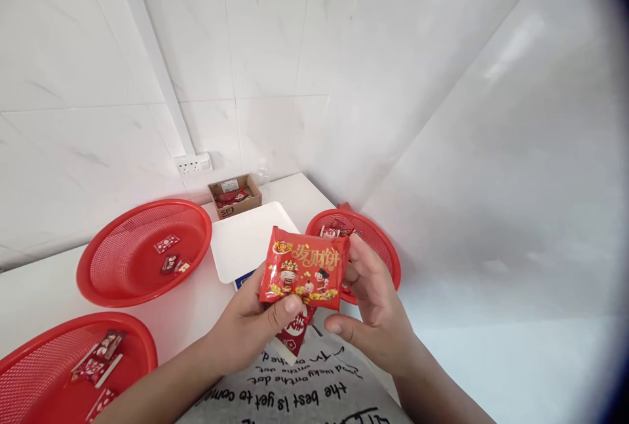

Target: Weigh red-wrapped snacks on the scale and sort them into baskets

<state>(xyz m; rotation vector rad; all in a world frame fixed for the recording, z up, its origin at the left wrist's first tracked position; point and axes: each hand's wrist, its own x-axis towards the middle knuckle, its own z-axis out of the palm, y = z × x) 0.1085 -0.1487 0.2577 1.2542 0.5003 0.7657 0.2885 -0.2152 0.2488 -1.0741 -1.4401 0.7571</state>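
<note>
My left hand grips a red cookie packet with gold Chinese lettering and cartoon figures, its thumb pressed on the lower front. Below that packet, a darker red packet with a white round print pokes out under the same hand, partly hidden. My right hand is at the packet's right edge, thumb and fingers apart; whether its fingertips touch the wrapper is unclear. Behind the hands lies a white scale with a flat top, partly covered by the packet.
Red plastic baskets holding small packets stand around: one at the left, one at the near left, one behind my right hand. A cardboard box with red packets sits at the back. Tiled walls and a socket bound the white table.
</note>
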